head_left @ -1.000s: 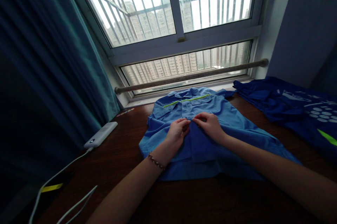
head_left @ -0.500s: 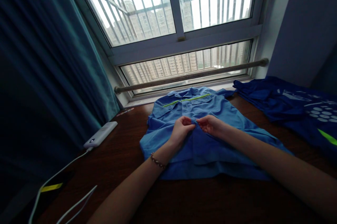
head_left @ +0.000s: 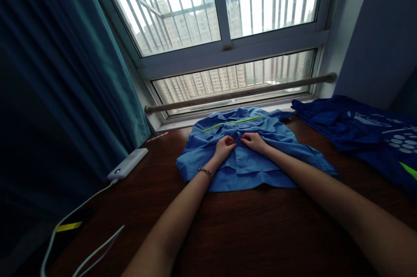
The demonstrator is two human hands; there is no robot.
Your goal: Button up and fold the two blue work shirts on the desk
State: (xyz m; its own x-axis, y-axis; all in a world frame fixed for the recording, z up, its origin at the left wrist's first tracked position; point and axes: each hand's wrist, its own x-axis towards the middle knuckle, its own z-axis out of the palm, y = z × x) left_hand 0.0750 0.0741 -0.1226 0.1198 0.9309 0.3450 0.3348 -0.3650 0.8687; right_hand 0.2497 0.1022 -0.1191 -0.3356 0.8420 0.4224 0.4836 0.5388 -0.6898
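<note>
A light blue work shirt (head_left: 250, 164) with a yellow-green stripe across the chest lies flat on the dark wooden table (head_left: 247, 233), collar toward the window. My left hand (head_left: 224, 146), with a bead bracelet on the wrist, and my right hand (head_left: 253, 141) meet at the middle of the shirt's front. The fingers of both are curled and pinch the cloth along the front opening. What lies between the fingertips is too small to make out.
A white power bank (head_left: 127, 163) with a white cable (head_left: 74, 214) lies at the left by the teal curtain (head_left: 65, 77). Darker blue garments (head_left: 365, 131) are piled at the right. A rail (head_left: 237, 93) runs along the window behind the shirt.
Both hands have slid up the shirt front toward the collar, staying together. The shirt's lower part now lies flatter, farther from me.
</note>
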